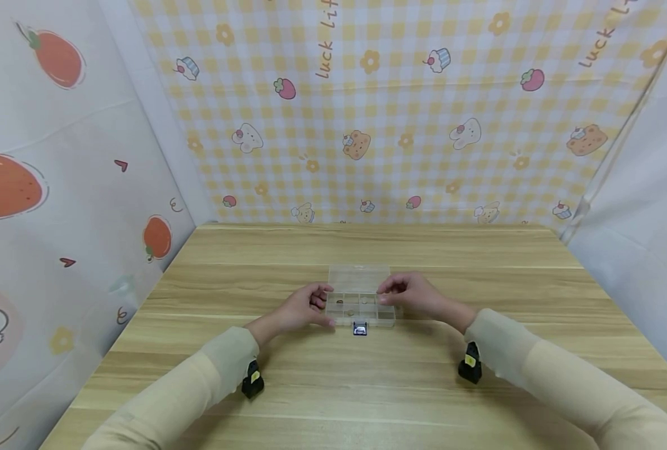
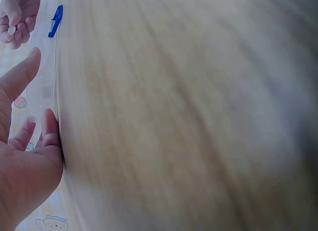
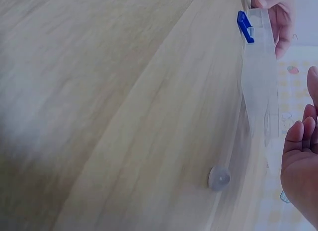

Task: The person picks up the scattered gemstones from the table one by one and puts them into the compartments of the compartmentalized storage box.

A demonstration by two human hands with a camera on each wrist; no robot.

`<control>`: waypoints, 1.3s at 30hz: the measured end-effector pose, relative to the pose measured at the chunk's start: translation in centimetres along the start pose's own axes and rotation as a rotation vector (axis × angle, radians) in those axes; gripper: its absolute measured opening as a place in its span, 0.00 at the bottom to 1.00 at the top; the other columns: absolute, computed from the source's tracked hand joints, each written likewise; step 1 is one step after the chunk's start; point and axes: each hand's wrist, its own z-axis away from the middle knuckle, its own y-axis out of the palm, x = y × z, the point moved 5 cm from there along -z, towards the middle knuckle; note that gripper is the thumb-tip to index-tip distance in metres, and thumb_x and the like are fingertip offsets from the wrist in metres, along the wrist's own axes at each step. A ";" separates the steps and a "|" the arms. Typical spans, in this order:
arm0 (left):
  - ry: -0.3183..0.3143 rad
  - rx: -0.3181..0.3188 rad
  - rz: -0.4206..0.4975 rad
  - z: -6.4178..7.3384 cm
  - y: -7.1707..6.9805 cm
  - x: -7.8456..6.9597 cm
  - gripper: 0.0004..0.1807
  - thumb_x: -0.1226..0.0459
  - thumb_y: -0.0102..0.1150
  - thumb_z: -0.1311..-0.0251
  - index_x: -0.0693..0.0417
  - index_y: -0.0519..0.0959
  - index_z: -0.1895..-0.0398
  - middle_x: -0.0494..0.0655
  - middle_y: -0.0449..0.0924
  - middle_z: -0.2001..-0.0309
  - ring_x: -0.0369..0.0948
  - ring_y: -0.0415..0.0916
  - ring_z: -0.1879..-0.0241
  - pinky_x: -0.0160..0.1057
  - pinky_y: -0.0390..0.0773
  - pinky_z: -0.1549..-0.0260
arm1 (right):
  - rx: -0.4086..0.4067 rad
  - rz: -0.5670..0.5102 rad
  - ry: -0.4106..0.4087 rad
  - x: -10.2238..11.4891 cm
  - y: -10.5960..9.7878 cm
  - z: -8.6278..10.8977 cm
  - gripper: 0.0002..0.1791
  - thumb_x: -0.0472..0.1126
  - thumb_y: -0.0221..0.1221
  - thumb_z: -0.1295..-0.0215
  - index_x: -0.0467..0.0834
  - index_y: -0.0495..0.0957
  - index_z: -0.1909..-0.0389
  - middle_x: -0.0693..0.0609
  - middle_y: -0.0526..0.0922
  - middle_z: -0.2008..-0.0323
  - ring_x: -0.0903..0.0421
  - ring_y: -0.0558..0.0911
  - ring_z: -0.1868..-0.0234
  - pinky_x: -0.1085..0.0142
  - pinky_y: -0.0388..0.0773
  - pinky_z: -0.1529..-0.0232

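Observation:
A clear plastic compartment box (image 1: 386, 323) lies on the table with its lid (image 1: 359, 277) raised at the back and a blue clasp (image 1: 360, 329) at its front. Several small round pieces (image 1: 351, 312) sit in separate compartments. My left hand (image 1: 306, 306) holds the box's left end, thumb at the front corner and fingers near the back. Over the box's right side, my right hand (image 1: 417, 294) pinches a small, pale round piece (image 2: 12, 30) between thumb and fingers, best seen in the left wrist view. Its exact kind is too small to tell.
In the right wrist view, a clear, dome-like round piece (image 3: 218, 179) lies on the wooden table (image 1: 361, 387) beside the box. Patterned cloth (image 1: 401, 112) hangs behind the table, and more cloth (image 1: 85, 131) hangs along the left.

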 end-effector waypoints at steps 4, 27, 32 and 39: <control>0.004 0.002 -0.004 0.0 0.0 0.0 0.40 0.71 0.78 0.59 0.60 0.70 0.39 0.52 0.70 0.51 0.45 0.69 0.54 0.41 0.73 0.52 | 0.010 0.003 -0.026 0.5 0.4 -0.3 0.10 0.36 0.68 0.41 0.35 0.83 0.61 0.51 0.80 0.67 0.54 0.71 0.69 0.69 0.68 0.70; 0.011 0.007 0.001 -0.2 0.0 0.2 0.39 0.71 0.77 0.58 0.61 0.70 0.39 0.52 0.70 0.52 0.45 0.68 0.54 0.40 0.73 0.53 | 0.083 0.097 -0.119 1.1 2.1 -1.5 0.06 0.36 0.70 0.44 0.40 0.85 0.65 0.50 0.79 0.68 0.54 0.71 0.67 0.68 0.69 0.69; 0.017 0.010 0.000 -0.3 0.0 0.3 0.39 0.71 0.77 0.58 0.61 0.70 0.39 0.53 0.70 0.52 0.46 0.68 0.54 0.40 0.73 0.54 | 0.097 0.122 -0.101 1.3 2.5 -1.6 0.05 0.36 0.70 0.44 0.41 0.85 0.66 0.52 0.78 0.69 0.54 0.71 0.67 0.68 0.69 0.68; 0.009 0.004 0.009 -0.3 0.0 0.4 0.39 0.72 0.77 0.58 0.61 0.70 0.39 0.52 0.70 0.52 0.45 0.68 0.55 0.40 0.73 0.54 | 0.109 0.159 -0.098 1.5 2.7 -1.5 0.05 0.35 0.69 0.44 0.41 0.85 0.67 0.53 0.77 0.69 0.54 0.71 0.67 0.68 0.68 0.68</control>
